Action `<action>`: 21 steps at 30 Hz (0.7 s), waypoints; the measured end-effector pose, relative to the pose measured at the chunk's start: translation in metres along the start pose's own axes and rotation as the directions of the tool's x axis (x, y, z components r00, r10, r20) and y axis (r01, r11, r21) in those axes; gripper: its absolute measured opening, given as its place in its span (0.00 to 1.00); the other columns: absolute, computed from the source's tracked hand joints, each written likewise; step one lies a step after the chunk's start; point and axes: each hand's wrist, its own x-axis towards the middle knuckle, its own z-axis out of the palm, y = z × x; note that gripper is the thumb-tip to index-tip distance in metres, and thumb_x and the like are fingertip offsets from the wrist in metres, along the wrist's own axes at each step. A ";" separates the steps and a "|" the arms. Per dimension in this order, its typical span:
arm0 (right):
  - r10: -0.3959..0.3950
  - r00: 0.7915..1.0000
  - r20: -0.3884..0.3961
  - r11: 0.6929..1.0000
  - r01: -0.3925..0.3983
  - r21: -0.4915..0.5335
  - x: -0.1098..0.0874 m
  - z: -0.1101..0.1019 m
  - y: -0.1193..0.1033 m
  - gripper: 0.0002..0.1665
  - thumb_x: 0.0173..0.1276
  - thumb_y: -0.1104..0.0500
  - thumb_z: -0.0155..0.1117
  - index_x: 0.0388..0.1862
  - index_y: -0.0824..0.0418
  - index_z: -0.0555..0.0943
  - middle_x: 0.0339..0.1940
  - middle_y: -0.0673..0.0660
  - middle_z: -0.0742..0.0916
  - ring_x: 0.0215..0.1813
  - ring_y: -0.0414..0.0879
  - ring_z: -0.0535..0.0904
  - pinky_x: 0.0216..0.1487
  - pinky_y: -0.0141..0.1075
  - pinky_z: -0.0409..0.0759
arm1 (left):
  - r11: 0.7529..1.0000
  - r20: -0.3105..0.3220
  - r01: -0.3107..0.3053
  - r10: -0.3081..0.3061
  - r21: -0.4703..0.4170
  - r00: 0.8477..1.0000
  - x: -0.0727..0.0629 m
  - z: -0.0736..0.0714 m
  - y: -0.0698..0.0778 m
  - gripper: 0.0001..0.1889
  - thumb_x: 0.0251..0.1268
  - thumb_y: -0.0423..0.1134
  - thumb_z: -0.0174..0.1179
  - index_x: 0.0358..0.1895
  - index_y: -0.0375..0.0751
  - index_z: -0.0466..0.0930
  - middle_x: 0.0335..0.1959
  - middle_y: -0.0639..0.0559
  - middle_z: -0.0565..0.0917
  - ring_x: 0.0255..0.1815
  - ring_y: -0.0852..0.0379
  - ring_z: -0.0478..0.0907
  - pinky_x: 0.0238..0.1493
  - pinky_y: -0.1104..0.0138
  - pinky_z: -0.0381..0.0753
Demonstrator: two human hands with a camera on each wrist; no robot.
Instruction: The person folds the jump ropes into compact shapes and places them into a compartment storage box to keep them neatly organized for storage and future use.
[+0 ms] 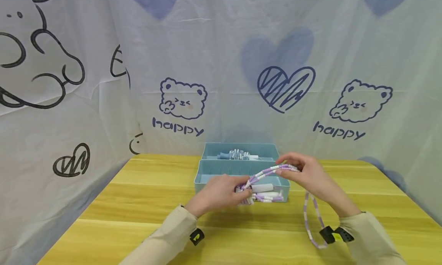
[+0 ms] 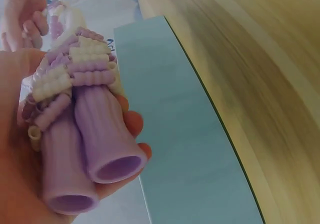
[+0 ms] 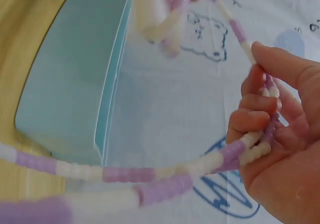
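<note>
A purple-and-white beaded jump rope (image 1: 265, 172) stretches between both hands over the light-blue box (image 1: 210, 165). My left hand (image 1: 222, 192) grips its bundled part; two flared purple handle ends (image 2: 107, 134) stick out of the palm in the left wrist view. White handle parts (image 1: 262, 187) and a short bead loop poke out on the bundle's other side. My right hand (image 1: 309, 176) curls its fingers round the rope strands, thumb pressed on them. From it a long bead loop (image 1: 305, 215) hangs down beside the right wrist.
In the rear part of the box lies a blue-and-white beaded bundle (image 1: 238, 154) with a blue handle. The box stands at the far edge of a yellow wooden table (image 1: 145, 203). Behind it hangs a white printed cloth (image 1: 228, 103), which also covers the left side.
</note>
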 end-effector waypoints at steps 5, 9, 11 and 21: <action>0.020 1.000 -0.023 0.997 -0.022 -0.076 0.003 -0.008 0.009 0.14 0.68 0.50 0.68 0.50 0.53 0.85 0.39 0.51 0.85 0.27 0.46 0.69 0.27 0.35 0.70 | 0.998 0.005 -0.032 0.032 -0.048 0.999 0.000 -0.002 0.000 0.08 0.71 0.55 0.50 0.43 0.60 0.73 0.20 0.63 0.74 0.17 0.63 0.68 0.18 0.67 0.64; 0.055 0.996 -0.069 0.978 -0.067 -0.198 0.006 -0.006 0.016 0.16 0.67 0.48 0.68 0.49 0.53 0.86 0.41 0.51 0.87 0.31 0.45 0.76 0.32 0.37 0.76 | 0.996 0.008 -0.042 0.042 -0.074 0.999 0.000 -0.004 0.001 0.13 0.71 0.57 0.50 0.55 0.66 0.72 0.22 0.62 0.75 0.19 0.63 0.70 0.20 0.66 0.68; 0.088 0.990 -0.108 0.959 -0.114 -0.260 0.006 -0.006 0.019 0.19 0.66 0.43 0.68 0.48 0.53 0.87 0.42 0.52 0.88 0.35 0.47 0.79 0.36 0.40 0.78 | 0.995 0.018 -0.039 0.040 -0.089 0.999 0.000 -0.005 0.001 0.20 0.71 0.58 0.50 0.64 0.72 0.67 0.22 0.60 0.75 0.19 0.62 0.70 0.20 0.66 0.69; 0.182 0.972 -0.148 0.894 -0.226 -0.388 0.007 -0.005 0.035 0.31 0.61 0.30 0.64 0.44 0.53 0.88 0.41 0.55 0.88 0.39 0.50 0.81 0.36 0.45 0.78 | 0.986 0.023 -0.113 0.116 -0.119 0.993 -0.003 -0.006 -0.002 0.22 0.75 0.60 0.46 0.70 0.77 0.63 0.36 0.61 0.78 0.25 0.62 0.71 0.25 0.66 0.72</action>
